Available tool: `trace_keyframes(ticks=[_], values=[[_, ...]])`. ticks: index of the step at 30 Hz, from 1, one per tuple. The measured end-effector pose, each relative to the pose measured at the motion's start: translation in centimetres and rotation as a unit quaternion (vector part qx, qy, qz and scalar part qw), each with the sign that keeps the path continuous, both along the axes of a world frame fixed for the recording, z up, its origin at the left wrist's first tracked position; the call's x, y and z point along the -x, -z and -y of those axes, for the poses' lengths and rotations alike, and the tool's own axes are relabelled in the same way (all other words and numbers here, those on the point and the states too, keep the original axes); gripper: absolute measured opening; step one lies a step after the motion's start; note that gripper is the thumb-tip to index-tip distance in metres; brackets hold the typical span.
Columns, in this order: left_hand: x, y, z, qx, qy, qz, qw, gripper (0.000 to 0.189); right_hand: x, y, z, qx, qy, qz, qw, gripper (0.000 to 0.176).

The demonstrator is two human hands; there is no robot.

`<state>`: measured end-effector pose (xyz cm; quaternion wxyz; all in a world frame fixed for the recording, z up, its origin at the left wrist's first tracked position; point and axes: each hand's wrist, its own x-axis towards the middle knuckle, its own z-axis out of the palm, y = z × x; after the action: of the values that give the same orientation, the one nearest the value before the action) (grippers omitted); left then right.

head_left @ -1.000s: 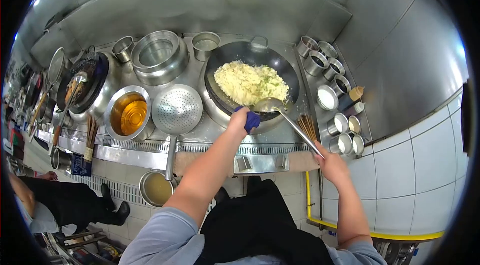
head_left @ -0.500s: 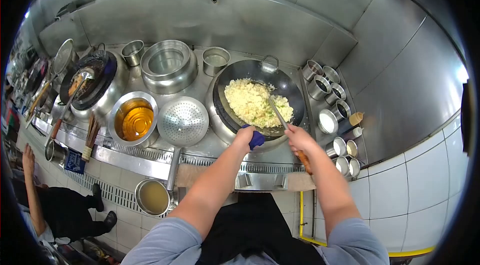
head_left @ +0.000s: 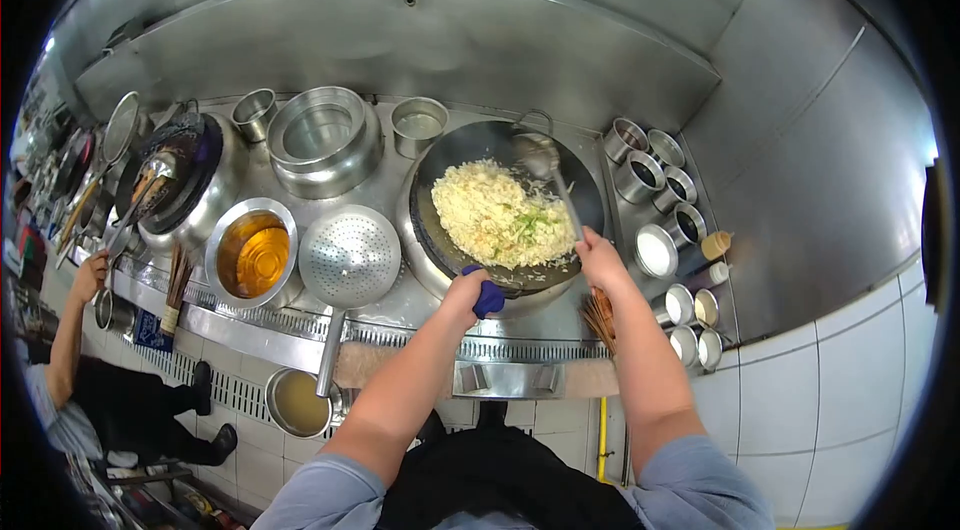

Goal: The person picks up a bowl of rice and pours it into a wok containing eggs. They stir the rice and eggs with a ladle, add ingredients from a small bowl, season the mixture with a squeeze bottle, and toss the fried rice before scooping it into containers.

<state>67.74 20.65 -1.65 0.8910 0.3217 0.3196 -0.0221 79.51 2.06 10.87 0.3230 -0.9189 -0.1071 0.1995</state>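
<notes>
1. Ladle (head_left: 537,156) slants from the right hand (head_left: 600,262), which is closed around its handle, away to the far rim of the wok (head_left: 475,145).
2. The left hand (head_left: 466,292) is clenched on the blue cloth (head_left: 489,298) at the near rim.
3. The rice (head_left: 495,215) lies between them.

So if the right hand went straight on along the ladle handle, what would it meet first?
Most likely the right edge of the rice in the wok, since the right hand points along the ladle toward the far wall; height above the rice is unclear.
</notes>
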Motion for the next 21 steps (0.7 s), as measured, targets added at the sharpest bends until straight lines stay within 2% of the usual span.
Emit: trace_keyframes(ticks=[2, 4, 6, 7, 8, 10, 12, 14, 15, 17, 18, 19, 20, 21], values=[[0.0, 0.6, -0.1, 0.008, 0.011, 0.006, 1.0, 0.006, -2.6, 3.1, -0.9, 0.002, 0.021, 0.017, 1.0, 0.041], [-0.1, 0.6, -0.1, 0.008, 0.006, 0.017, 1.0, 0.007, -2.4, 4.5, -3.1, -0.05, -0.002, -0.119, 0.992, 0.043], [0.0, 0.2, 0.2, -0.014, -0.018, -0.037, 0.999, 0.009, 0.7, 4.3, -3.5, -0.009, -0.099, -0.034, 0.995, 0.043], [0.2, 0.4, 0.0, -0.005, 0.005, -0.008, 1.0, 0.01, 2.4, 1.7, -3.0, 0.042, -0.118, -0.045, 0.991, 0.044], [0.2, 0.4, 0.0, -0.008, 0.006, -0.007, 1.0, 0.01, 2.3, 1.8, -1.5, 0.039, -0.118, -0.043, 0.991, 0.044], [0.7, -1.0, 0.4, -0.005, -0.017, -0.03, 0.999, 0.013, 2.0, 2.3, 3.1, 0.101, -0.252, 0.158, 0.949, 0.047], [1.5, -1.3, 0.1, -0.009, 0.01, -0.016, 1.0, 0.021, 4.3, -1.4, 6.6, 0.177, -0.248, 0.225, 0.925, 0.05], [2.8, -3.0, 0.9, 0.025, -0.033, -0.088, 0.995, 0.032, 6.1, -1.7, 10.3, 0.201, -0.188, 0.255, 0.927, 0.049], [3.5, -2.3, 0.3, 0.048, 0.026, -0.086, 0.995, 0.044, 6.6, -0.7, 11.8, 0.201, -0.191, 0.255, 0.926, 0.049], [3.1, -2.3, 0.0, 0.062, 0.041, -0.074, 0.994, 0.042, 7.3, 1.6, 14.4, 0.181, -0.074, 0.221, 0.955, 0.048], [2.5, -2.4, 0.1, 0.074, 0.06, -0.064, 0.993, 0.04, 7.4, 2.3, 14.9, 0.184, -0.068, 0.215, 0.957, 0.048], [0.1, -0.8, 0.0, 0.056, 0.03, -0.103, 0.993, 0.033, 7.5, 3.0, 15.2, 0.193, -0.065, 0.226, 0.953, 0.049], [-2.0, 1.1, -1.4, 0.038, 0.076, -0.134, 0.987, 0.024, 7.5, 3.2, 15.3, 0.2, -0.063, 0.239, 0.948, 0.049], [-1.7, 0.8, -0.4, -0.025, 0.046, -0.138, 0.989, 0.022, 8.4, 2.2, 14.9, 0.217, -0.082, 0.244, 0.942, 0.05]])
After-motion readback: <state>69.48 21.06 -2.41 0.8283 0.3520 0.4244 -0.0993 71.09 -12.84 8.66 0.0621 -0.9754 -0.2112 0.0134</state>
